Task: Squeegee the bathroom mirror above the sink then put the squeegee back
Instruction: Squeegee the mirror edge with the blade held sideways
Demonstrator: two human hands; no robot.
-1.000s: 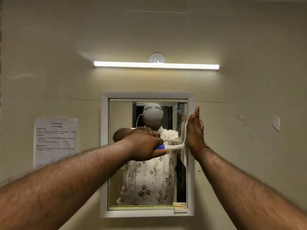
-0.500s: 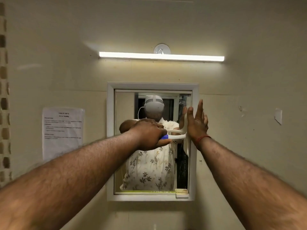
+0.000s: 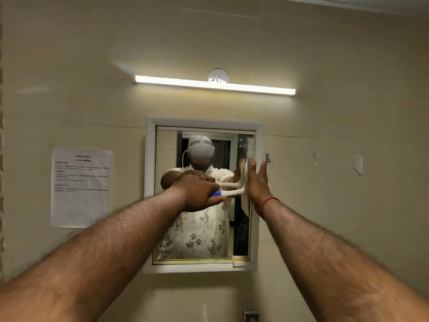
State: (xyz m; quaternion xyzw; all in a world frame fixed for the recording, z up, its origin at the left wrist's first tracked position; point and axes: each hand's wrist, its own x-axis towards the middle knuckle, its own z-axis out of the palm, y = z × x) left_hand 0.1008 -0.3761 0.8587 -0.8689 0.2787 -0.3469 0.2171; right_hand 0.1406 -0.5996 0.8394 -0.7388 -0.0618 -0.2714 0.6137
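A white-framed mirror (image 3: 150,182) hangs on the beige wall ahead. My left hand (image 3: 197,191) is shut on the blue-and-white handle of a white squeegee (image 3: 234,192). The squeegee's blade stands vertical against the glass near the mirror's right edge. My right hand (image 3: 257,182) is flat and open, fingers up, pressed beside the blade at the right side of the frame. The mirror reflects a person in a floral shirt wearing a headset.
A lit tube light (image 3: 214,86) runs above the mirror. A printed paper sheet (image 3: 81,187) is taped to the wall on the left. A metal fitting (image 3: 250,316) shows at the bottom edge below the mirror.
The view has shifted, so the mirror sits a little differently in frame. Both hands and the squeegee keep the same pose at the mirror's right side.
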